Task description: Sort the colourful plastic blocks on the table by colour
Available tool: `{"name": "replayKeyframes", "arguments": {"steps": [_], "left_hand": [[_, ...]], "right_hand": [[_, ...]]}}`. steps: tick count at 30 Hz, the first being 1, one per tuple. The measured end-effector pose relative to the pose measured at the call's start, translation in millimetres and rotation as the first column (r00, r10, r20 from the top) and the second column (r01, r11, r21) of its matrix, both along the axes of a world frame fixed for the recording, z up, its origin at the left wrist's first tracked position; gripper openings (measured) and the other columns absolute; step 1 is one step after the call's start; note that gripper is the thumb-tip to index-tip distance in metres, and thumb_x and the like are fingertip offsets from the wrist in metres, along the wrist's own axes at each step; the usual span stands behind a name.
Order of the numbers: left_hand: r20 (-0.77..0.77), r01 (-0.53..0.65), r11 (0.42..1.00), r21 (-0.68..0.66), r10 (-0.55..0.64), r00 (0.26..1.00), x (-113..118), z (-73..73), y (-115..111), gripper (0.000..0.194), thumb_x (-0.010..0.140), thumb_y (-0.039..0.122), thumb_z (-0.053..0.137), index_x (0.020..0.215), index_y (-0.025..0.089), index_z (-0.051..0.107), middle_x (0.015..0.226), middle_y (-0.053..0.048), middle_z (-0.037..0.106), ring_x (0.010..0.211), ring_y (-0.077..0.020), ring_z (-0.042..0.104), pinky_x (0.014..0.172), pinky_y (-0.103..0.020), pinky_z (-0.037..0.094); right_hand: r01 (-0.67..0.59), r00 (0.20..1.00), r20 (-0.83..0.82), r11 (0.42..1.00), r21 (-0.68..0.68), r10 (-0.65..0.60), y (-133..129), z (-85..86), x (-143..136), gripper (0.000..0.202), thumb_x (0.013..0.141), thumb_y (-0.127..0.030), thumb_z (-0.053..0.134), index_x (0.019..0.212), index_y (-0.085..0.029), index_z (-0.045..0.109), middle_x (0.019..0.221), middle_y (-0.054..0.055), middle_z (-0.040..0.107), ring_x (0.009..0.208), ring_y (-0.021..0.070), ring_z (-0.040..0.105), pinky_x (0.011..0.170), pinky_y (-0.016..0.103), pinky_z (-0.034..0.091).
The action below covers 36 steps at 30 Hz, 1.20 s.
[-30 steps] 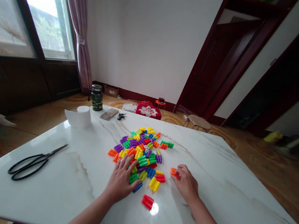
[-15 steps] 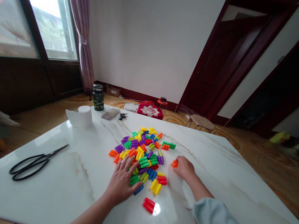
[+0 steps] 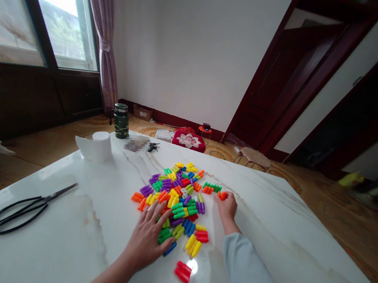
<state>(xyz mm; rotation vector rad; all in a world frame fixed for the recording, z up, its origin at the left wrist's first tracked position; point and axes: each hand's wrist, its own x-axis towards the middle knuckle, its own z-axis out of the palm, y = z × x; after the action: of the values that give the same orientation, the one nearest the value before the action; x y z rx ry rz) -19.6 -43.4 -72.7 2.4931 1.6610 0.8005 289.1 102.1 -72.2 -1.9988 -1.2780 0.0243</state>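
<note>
Many small plastic pieces in several colours lie in a pile (image 3: 185, 209) on the white marbled table (image 3: 266, 243). My left hand (image 3: 150, 235) rests on the pile's near left side, fingers spread, over green and orange pieces. At the pile's right, my right hand (image 3: 227, 206) pinches an orange piece (image 3: 222, 195), close beside a row of orange pieces (image 3: 208, 190) and a row of green ones (image 3: 212, 187). A red pair (image 3: 183, 272) lies apart near the front, with yellow pieces (image 3: 193, 246) a little behind it.
Black scissors (image 3: 34, 209) lie at the left. A white paper roll (image 3: 101, 146), a dark green flask (image 3: 121, 121), a blurred item (image 3: 136, 143) and keys (image 3: 153, 146) are at the table's far left. A stool (image 3: 254, 157) stands beyond the table.
My right hand has moved away from me with the orange piece, up to the orange and green rows. My left hand stays on the pile. The view has shifted slightly.
</note>
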Motion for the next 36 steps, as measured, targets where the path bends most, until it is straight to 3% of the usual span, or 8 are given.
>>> {"name": "replayKeyframes", "arguments": {"steps": [9, 20, 30, 36], "left_hand": [[-0.003, -0.008, 1.0, -0.003, 0.008, 1.0, 0.9, 2.0, -0.2, 0.067, 0.086, 0.052, 0.057, 0.147, 0.031, 0.037, 0.159, -0.003, 0.027, 0.144, -0.0361, 0.024, 0.115, -0.058, 0.027], [0.0, -0.009, 1.0, 0.004, 0.009, 1.0, 0.1, 1.1, -0.6, 0.067, 0.086, 0.051, 0.056, 0.147, 0.031, 0.038, 0.158, -0.003, 0.028, 0.145, -0.0347, 0.024, 0.116, -0.058, 0.026], [-0.01, -0.014, 1.0, -0.01, 0.014, 1.0, 1.4, 5.0, -1.0, 0.069, 0.084, 0.049, 0.059, 0.147, 0.032, 0.037, 0.159, -0.003, 0.025, 0.145, -0.0356, 0.024, 0.115, -0.059, 0.027], [0.007, -0.01, 1.0, -0.026, 0.01, 1.0, 1.6, 5.7, -1.9, 0.068, 0.084, 0.049, 0.06, 0.146, 0.031, 0.038, 0.159, -0.004, 0.027, 0.146, -0.0346, 0.021, 0.116, -0.058, 0.025]], "right_hand": [[-0.051, 0.997, -0.058, 0.997, 0.056, 0.054, 11.1, -13.8, -0.6, 0.032, 0.062, -0.036, 0.068, 0.087, -0.019, 0.059, 0.081, 0.007, 0.069, 0.071, 0.0218, 0.062, 0.069, 0.032, 0.048], [-0.074, 0.992, -0.096, 0.994, 0.078, 0.082, 11.7, -17.2, -6.8, 0.035, 0.066, -0.032, 0.062, 0.098, -0.017, 0.06, 0.088, 0.008, 0.07, 0.074, 0.0211, 0.063, 0.074, 0.032, 0.048], [-0.075, 0.983, -0.157, 0.987, 0.144, 0.098, 13.9, -19.3, -10.2, 0.037, 0.063, -0.032, 0.064, 0.097, -0.017, 0.059, 0.082, 0.005, 0.066, 0.068, 0.0195, 0.06, 0.071, 0.032, 0.048], [-0.033, 0.975, -0.207, 0.968, 0.25, 0.086, -9.4, -14.4, -12.7, 0.042, 0.068, -0.042, 0.06, 0.101, -0.016, 0.057, 0.104, 0.013, 0.062, 0.07, 0.0182, 0.058, 0.078, 0.039, 0.048]]}}
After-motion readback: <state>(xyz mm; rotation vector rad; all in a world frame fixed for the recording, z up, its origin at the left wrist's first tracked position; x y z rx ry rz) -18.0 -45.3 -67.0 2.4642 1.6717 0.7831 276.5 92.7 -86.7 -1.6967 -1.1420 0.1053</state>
